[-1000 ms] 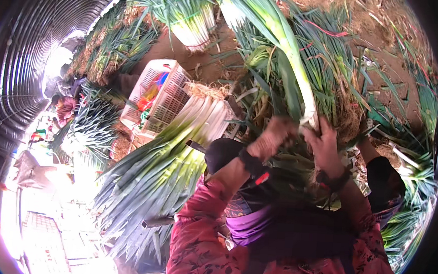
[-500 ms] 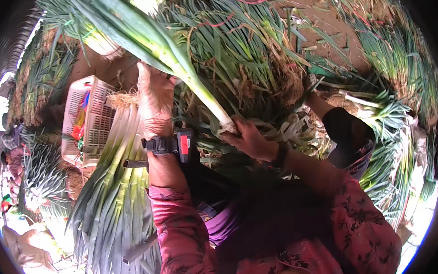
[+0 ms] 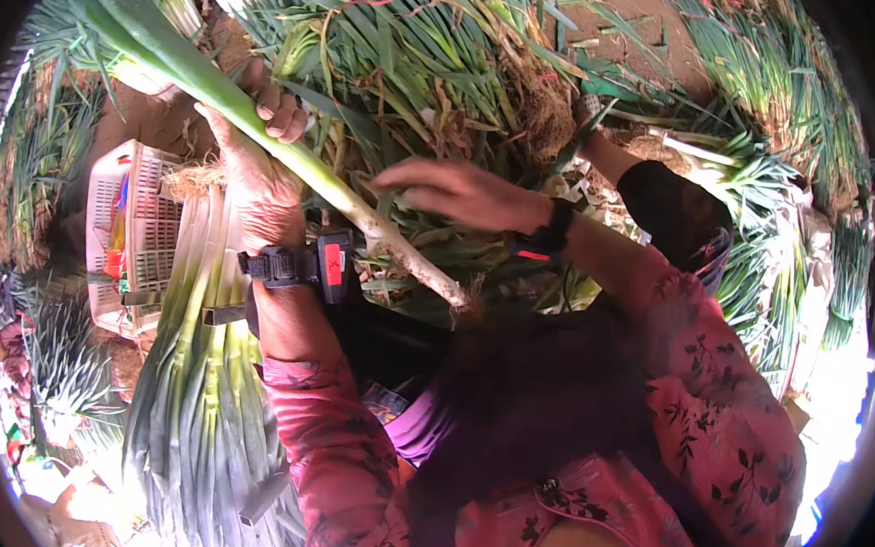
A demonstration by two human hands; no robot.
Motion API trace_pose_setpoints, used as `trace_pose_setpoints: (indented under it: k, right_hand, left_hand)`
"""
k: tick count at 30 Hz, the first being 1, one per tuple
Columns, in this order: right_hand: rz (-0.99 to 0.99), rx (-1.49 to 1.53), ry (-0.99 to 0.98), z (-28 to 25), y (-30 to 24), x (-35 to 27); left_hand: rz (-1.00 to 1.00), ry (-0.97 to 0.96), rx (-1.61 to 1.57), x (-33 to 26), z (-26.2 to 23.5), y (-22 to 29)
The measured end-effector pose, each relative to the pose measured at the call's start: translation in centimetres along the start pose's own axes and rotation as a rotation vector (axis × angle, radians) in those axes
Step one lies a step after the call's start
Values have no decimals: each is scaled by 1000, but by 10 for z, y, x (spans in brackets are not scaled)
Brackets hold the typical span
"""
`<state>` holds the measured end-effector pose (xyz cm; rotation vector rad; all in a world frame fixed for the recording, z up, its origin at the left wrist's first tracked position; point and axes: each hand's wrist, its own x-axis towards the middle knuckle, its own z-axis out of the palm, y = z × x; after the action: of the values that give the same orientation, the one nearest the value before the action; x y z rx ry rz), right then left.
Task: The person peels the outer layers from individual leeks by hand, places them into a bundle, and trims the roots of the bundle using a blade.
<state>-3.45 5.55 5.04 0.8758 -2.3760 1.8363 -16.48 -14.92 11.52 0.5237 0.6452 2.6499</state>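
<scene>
Leek [image 3: 294, 154] slants from upper left of frame down to centre, white root end lowest, now lying flatter than a moment ago. Left hand [image 3: 254, 167] clenched round its stalk, left of centre, as before. Right hand [image 3: 463, 190] has come off the root end; flat, fingers released, hovering just above the heaped green leeks [image 3: 440, 63]. White crate [image 3: 129, 235] sits at left edge.

Left hand [image 3: 259, 162] clenched; right hand [image 3: 457, 193] flat, open.

Bare earth floor [image 3: 664, 17] carries heaped leeks [image 3: 420, 62] and a white plastic crate [image 3: 129, 245].
</scene>
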Motion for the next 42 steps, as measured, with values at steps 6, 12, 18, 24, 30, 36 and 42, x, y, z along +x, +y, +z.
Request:
trace_pose_setpoints:
  k: [6, 12, 18, 24, 30, 36, 42]
  right_hand:
    - [155, 80, -267, 17, -4, -6]
    - [240, 95, -205, 17, 52, -91]
    - [747, -326, -369, -12, 108, -199]
    - [289, -376, -38, -34, 85, -127]
    - [471, 249, 212, -33, -1, -4]
    - [491, 365, 169, -14, -39, 64]
    - [436, 142, 238, -17, -9, 72]
  left_hand:
    - [-132, -285, -336, 4, 2, 0]
    - [186, 82, -65, -17, -3, 29]
    - [278, 223, 144, -19, -9, 44]
    - [315, 427, 307, -17, 5, 15]
    - [171, 367, 140, -11, 8, -10]
    - [95, 389, 300, -10, 13, -29]
    - [89, 375, 365, -4, 25, -40]
